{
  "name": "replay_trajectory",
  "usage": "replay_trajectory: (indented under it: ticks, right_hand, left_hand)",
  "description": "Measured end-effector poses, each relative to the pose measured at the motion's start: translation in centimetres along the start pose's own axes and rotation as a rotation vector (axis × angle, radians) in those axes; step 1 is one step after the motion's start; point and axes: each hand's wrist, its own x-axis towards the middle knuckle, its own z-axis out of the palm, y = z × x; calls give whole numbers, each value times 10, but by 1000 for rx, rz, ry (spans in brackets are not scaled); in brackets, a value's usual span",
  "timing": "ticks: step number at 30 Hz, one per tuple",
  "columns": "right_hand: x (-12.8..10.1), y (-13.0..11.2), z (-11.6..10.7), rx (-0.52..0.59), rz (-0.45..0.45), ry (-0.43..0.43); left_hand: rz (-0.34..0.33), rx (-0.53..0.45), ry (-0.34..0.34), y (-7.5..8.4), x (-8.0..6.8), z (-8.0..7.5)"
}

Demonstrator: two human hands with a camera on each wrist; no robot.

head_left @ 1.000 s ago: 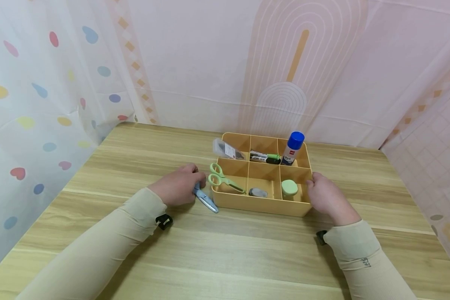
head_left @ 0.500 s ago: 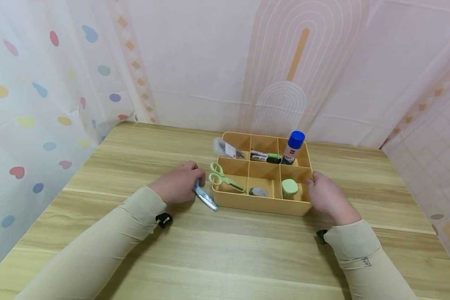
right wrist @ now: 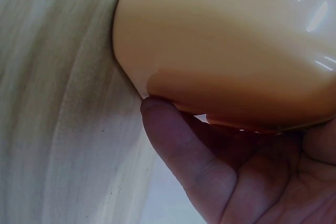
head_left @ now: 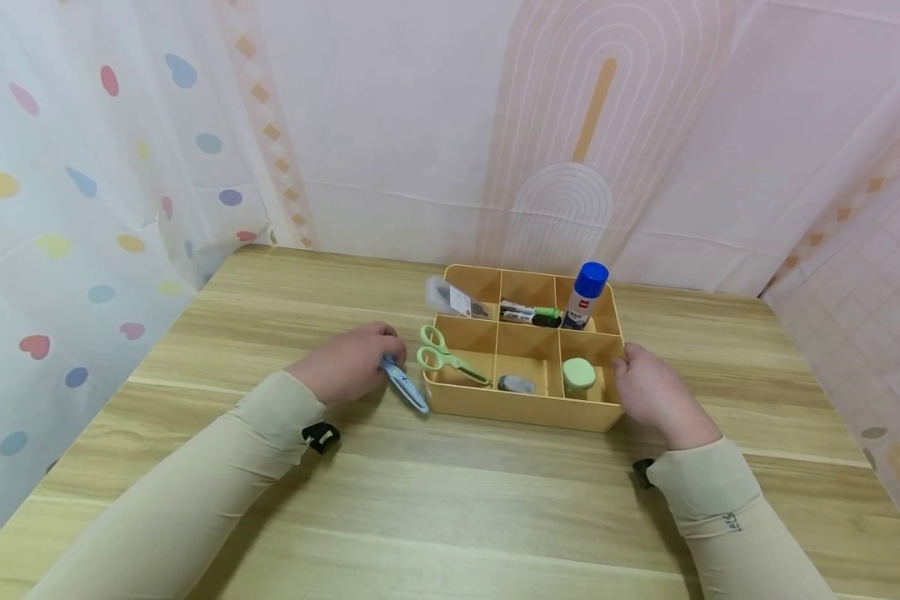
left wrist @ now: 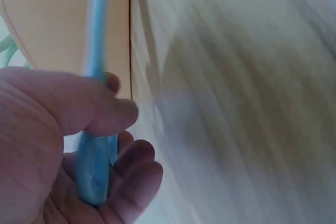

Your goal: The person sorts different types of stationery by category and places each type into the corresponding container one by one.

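Note:
My left hand [head_left: 348, 364] pinches a slim light-blue tool [head_left: 405, 387] between thumb and fingers, just left of the organizer; its exact kind is unclear. In the left wrist view, the thumb crosses the blue tool [left wrist: 93, 174], whose rounded end lies against the curled fingers. My right hand [head_left: 658, 396] grips the right side of the yellow desk organizer [head_left: 525, 413], with fingers against its wall [right wrist: 226, 40] in the right wrist view. Green scissors [head_left: 452, 363] lie tilted in the organizer's front left compartment, handles over the edge.
The organizer also holds a grey oval object [head_left: 517, 384], a green-lidded container [head_left: 579, 375], marker pens [head_left: 530, 314], a clear case [head_left: 453, 298] and a blue-capped bottle [head_left: 587, 293]. A patterned curtain [head_left: 390, 125] hangs behind the wooden table [head_left: 457, 517].
My left hand has shifted slightly left with the blue tool, and the tool has turned a little. The right hand and the organizer stay in place.

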Motion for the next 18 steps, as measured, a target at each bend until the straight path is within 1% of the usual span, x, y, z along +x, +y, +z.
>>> replay_trajectory:
  ticks: [6,12,18]
  right_hand:
    - [0,0,1,0,-8,5]
    - [1,1,2,6,-1,2]
    - [2,0,2,18,17,-8]
  left_hand:
    - [-25,-41,-3,-5,-3,-2]
    - [-35,-117,43,-9,-7,-9]
    - [-93,-169,52,-13,-11,-16]
